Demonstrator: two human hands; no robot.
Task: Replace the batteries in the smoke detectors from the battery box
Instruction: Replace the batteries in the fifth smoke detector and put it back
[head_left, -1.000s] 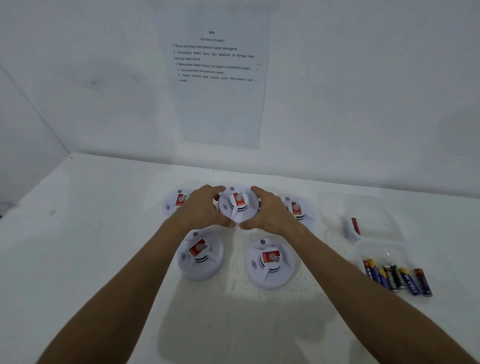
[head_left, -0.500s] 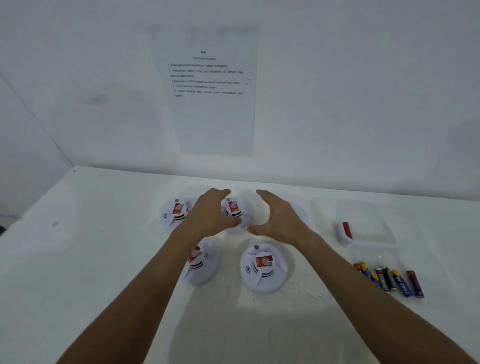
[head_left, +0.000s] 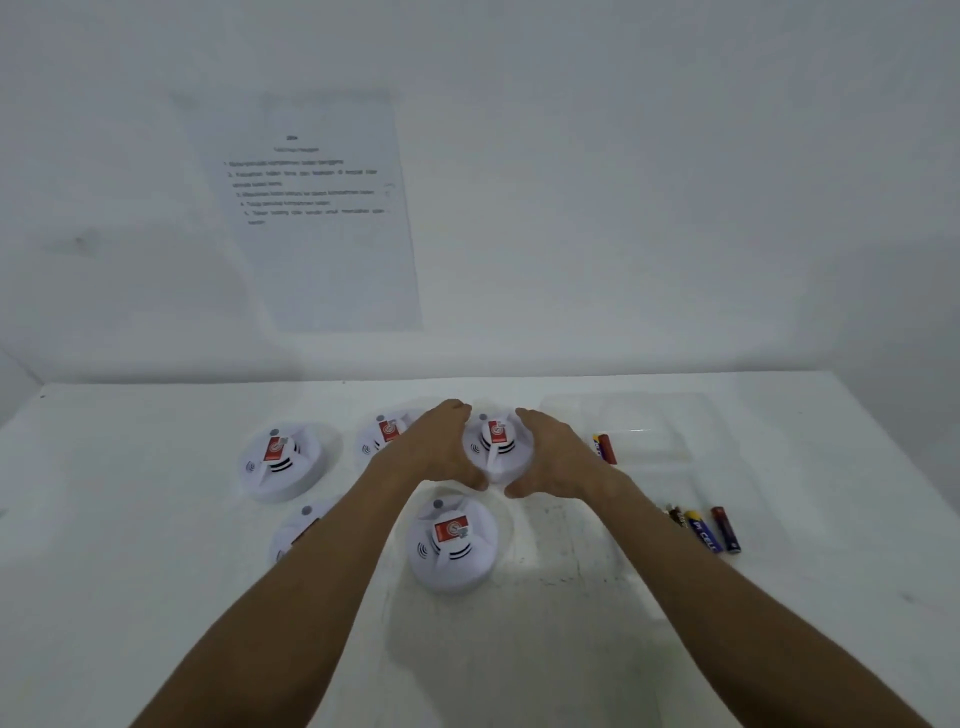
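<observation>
Five round white smoke detectors with red labels lie on the white table (head_left: 156, 571). My left hand (head_left: 434, 452) and my right hand (head_left: 558, 462) curl around the two sides of the back right smoke detector (head_left: 496, 447), thumbs near its front edge. The back middle detector (head_left: 384, 434) is partly hidden behind my left hand. Others lie at far left (head_left: 280, 460), front middle (head_left: 452, 540), and under my left forearm (head_left: 298, 527). A clear battery box (head_left: 644, 431) holds a red-ended battery (head_left: 605, 448). Several loose batteries (head_left: 704, 529) lie in front of it.
A printed instruction sheet (head_left: 322, 208) hangs on the white wall behind the table. The table's right edge runs diagonally past the battery box. Walls close in at the back and at the left.
My hands let go of the back middle detector, opened, then shifted right and closed around the back right detector. The view swung to the right.
</observation>
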